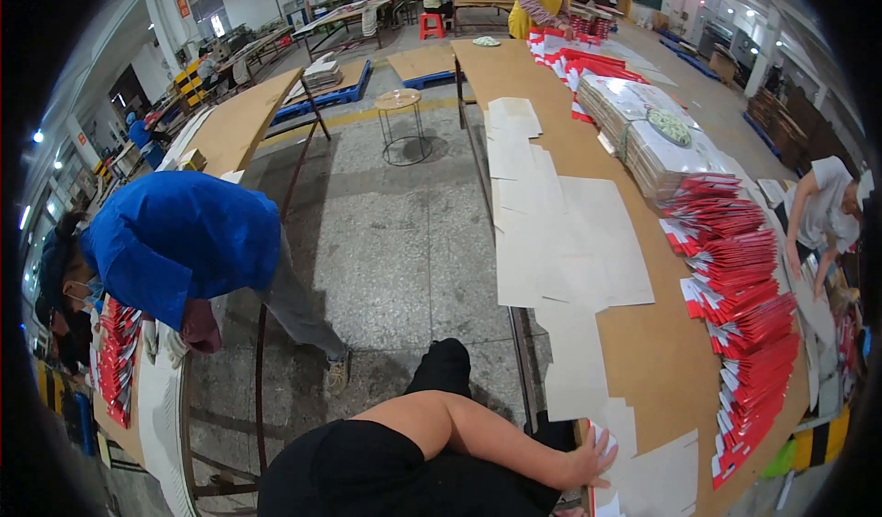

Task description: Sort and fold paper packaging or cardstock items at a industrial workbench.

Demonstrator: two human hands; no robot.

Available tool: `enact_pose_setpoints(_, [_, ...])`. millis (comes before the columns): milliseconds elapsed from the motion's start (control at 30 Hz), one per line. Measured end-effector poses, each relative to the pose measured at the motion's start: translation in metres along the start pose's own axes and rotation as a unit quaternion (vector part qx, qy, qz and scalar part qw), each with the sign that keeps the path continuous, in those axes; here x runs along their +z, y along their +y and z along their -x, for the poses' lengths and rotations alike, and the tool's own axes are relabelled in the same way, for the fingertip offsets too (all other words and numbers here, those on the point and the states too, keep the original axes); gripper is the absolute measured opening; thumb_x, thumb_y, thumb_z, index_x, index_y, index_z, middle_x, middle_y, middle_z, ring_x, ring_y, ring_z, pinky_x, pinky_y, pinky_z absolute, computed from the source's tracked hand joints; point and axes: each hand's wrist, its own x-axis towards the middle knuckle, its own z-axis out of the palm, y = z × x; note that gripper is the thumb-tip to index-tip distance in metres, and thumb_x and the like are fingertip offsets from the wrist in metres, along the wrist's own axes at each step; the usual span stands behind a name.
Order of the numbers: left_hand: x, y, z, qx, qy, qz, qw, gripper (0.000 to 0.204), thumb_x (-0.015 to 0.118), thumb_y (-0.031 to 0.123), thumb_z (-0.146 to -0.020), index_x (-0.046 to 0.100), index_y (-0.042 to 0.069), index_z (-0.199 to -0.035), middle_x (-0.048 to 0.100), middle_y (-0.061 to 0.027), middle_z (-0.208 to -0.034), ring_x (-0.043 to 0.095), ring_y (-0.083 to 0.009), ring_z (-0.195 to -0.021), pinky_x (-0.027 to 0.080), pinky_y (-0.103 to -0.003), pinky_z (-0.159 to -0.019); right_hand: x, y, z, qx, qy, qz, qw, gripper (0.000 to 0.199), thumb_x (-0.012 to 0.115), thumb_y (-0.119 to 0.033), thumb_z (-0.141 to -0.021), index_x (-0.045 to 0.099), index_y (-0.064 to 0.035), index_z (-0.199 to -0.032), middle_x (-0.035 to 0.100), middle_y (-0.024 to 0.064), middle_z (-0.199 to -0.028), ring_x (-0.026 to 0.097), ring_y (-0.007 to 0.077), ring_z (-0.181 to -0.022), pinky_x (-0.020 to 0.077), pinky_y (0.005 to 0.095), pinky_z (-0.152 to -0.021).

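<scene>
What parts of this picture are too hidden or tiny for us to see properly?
Head view only:
- Right hand: not in the picture at all.
- Left hand: lies on white card sheets at the table edge; the lower rim cuts the sheets off.
- Red and white folded cartons: their print is too small to make out.
- Person in blue: gloved hands partly hidden behind a stack at the dark left rim.
</scene>
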Motion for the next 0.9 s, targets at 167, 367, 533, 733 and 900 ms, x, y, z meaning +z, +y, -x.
enact_pose_setpoints(167, [0.028, 0.06, -0.008, 0.06, 0.023, 0.059, 0.996, 0.042, 0.043, 0.04, -0.097, 0.043, 0.041, -0.139, 0.029, -0.028, -0.151, 0.036, -0.061, -0.128, 0.039, -0.075, -0.084, -0.014, -0.007, -0.03, -0.006, 0.025, 0.069, 0.997, 0.027, 0.062, -0.018, -0.091, 0.067, 0.0025, -0.108, 0.063, 0.0238, -0.08, 0.059, 0.0406, -0.075, 0.0471, 0.0514, -0.072])
enact_pose_setpoints(367, [0.028, 0.018, -0.012, 0.163, 0.178, 0.193, 0.951, 0.083, 0.08, 0.046, -0.061, 0.052, 0.001, -0.125, 0.047, -0.025, -0.129, 0.045, -0.0478, -0.123, 0.047, -0.06, -0.092, -0.022, -0.041, -0.081, -0.012, 0.058, 0.133, 0.989, 0.031, 0.061, -0.02, -0.091, 0.065, 0.0025, -0.112, 0.064, 0.0241, -0.081, 0.059, 0.0414, -0.076, 0.0469, 0.0525, -0.072])
enact_pose_setpoints(533, [-0.005, -0.002, -0.01, 0.215, 0.093, 0.198, 0.952, 0.05, 0.079, 0.034, -0.065, 0.065, 0.001, -0.1, 0.063, -0.018, -0.105, 0.058, -0.0379, -0.107, 0.05, -0.05, -0.084, -0.04, -0.076, -0.128, -0.015, 0.088, 0.183, 0.979, 0.034, 0.061, -0.022, -0.091, 0.064, 0.0026, -0.114, 0.064, 0.0243, -0.082, 0.059, 0.042, -0.077, 0.0469, 0.0533, -0.073])
enact_pose_setpoints(733, [-0.008, -0.082, 0.033, -0.124, 0.007, 0.05, 0.991, 0.059, 0.079, 0.036, -0.066, 0.063, 0.006, -0.116, 0.06, -0.0173, -0.126, 0.055, -0.034, -0.12, 0.043, -0.056, -0.092, -0.022, -0.041, -0.166, 0.058, -0.212, 0.202, 0.955, 0.06, 0.064, -0.028, -0.086, 0.049, -0.0023, -0.138, 0.043, 0.0221, -0.146, 0.037, 0.0438, -0.135, 0.0239, 0.0584, -0.111])
enact_pose_setpoints(900, [0.026, -0.14, 0.07, -0.048, 0.221, 0.014, 0.974, 0.071, 0.067, 0.033, -0.079, 0.043, 0.014, -0.143, 0.041, -0.0184, -0.144, 0.041, -0.0349, -0.132, 0.034, -0.052, -0.105, 0.016, -0.055, -0.145, -0.129, -0.11, 0.304, 0.937, 0.067, 0.065, -0.041, -0.083, 0.05, -0.0078, -0.14, 0.037, 0.0217, -0.15, 0.027, 0.0426, -0.143, 0.0133, 0.0595, -0.116])
